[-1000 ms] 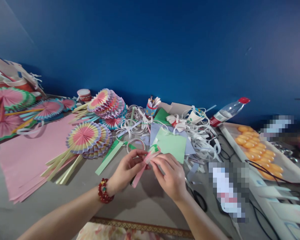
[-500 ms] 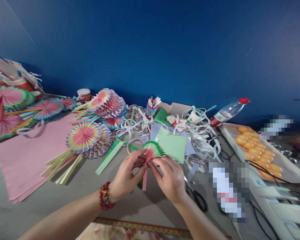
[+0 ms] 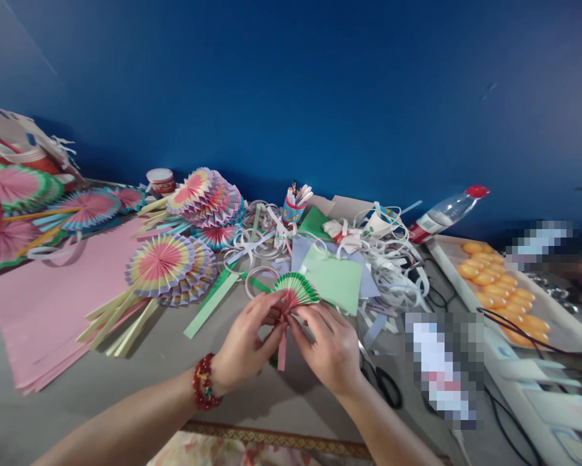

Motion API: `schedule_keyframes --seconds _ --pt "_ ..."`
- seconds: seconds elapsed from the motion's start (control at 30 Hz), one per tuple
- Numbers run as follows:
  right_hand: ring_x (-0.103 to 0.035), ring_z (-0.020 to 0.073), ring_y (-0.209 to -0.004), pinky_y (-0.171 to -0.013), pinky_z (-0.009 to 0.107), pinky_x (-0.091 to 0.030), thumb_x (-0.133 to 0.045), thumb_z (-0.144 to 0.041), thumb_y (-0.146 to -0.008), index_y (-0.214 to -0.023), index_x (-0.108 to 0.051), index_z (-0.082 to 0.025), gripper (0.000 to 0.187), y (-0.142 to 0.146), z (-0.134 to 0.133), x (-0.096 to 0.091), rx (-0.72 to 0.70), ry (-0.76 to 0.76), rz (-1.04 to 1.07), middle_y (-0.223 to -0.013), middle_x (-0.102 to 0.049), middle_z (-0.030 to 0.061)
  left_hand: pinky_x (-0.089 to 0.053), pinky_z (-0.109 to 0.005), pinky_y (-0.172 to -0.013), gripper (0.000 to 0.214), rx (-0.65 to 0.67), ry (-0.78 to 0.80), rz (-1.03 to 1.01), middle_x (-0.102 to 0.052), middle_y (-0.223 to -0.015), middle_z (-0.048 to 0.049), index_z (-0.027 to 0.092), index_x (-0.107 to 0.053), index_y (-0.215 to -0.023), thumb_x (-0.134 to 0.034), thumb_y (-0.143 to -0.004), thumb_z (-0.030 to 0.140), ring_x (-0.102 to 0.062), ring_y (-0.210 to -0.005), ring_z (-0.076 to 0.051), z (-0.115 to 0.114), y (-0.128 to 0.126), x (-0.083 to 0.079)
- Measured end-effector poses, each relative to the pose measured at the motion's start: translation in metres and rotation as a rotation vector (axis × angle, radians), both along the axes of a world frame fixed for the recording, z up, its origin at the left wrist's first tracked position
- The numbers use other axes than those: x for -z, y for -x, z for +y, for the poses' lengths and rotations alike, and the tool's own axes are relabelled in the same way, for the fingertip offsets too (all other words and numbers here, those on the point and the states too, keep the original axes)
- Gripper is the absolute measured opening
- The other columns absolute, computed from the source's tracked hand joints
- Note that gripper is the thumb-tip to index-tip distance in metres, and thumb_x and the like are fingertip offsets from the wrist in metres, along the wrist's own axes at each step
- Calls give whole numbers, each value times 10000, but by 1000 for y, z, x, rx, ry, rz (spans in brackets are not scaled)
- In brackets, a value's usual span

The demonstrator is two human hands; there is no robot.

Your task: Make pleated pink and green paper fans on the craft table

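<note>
Both hands hold a small pleated paper fan, pink inside with a green rim, half spread above the grey table. My left hand, with a red bead bracelet on its wrist, pinches the fan's left side near the centre. On the fan's right side my right hand grips with closed fingers. A pink paper strip hangs down from the fan between the hands.
Finished round paper fans with stick handles lie left, beside pink paper sheets. Green paper, white paper curls, a pen cup, a bottle, scissors and a tray of orange pieces lie around.
The folded pleated strip, closed a second ago, has been spread into a half fan. Both hands stayed in place, gripping it at the centre.
</note>
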State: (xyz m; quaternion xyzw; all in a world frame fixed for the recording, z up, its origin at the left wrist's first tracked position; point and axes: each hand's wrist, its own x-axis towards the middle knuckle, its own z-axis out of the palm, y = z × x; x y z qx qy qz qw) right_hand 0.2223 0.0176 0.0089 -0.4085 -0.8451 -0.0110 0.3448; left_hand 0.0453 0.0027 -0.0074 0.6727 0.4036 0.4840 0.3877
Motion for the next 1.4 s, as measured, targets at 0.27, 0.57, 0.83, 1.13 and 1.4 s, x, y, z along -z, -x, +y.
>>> schedule_keyframes --seconds 0.27,0.57,0.83,1.13,1.4 --pt "-632 186 -732 -706 302 -465 -594 -180 -922 -923 -620 -176 26 0 0 -2 7 12 -4 -784 -685 44 -582 -283 -835 512 11 21 -26 -567 -1155 -81 265 -443 -1395 -525 -915 105 -657 -929 -153 -1 -1 1" --pt "-640 184 -732 -705 290 -458 -590 -195 -932 -914 -617 -183 35 0 1 -1 12 47 14 -790 -695 39 -585 -308 -849 507 6 -11 34 -583 -1176 -95 252 -452 -1393 -511 -912 102 -666 -914 -159 -2 -2 2" --pt "-661 183 -760 -724 296 -487 -561 -162 -927 -904 -620 -197 72 -1 2 -3 -4 74 25 -800 -703 42 -603 -299 -809 470 8 11 -7 -588 -1152 -92 263 -456 -1384 -510 -933 143 -676 -908 -165 0 -3 1" --pt "-656 189 -782 -728 300 -483 -552 -160 -936 -908 -610 -188 70 -2 3 0 -11 97 11 -823 -704 49 -596 -304 -824 477 25 18 12 -581 -1164 -93 261 -456 -1390 -500 -932 134 -668 -908 -160 0 -4 2" --pt "-655 193 -787 -726 303 -483 -567 -167 -928 -915 -606 -197 50 -1 3 -2 -32 112 51 -830 -704 45 -594 -316 -839 515 26 -30 57 -580 -1192 -107 262 -420 -1416 -493 -926 117 -669 -907 -161 -1 -2 7"
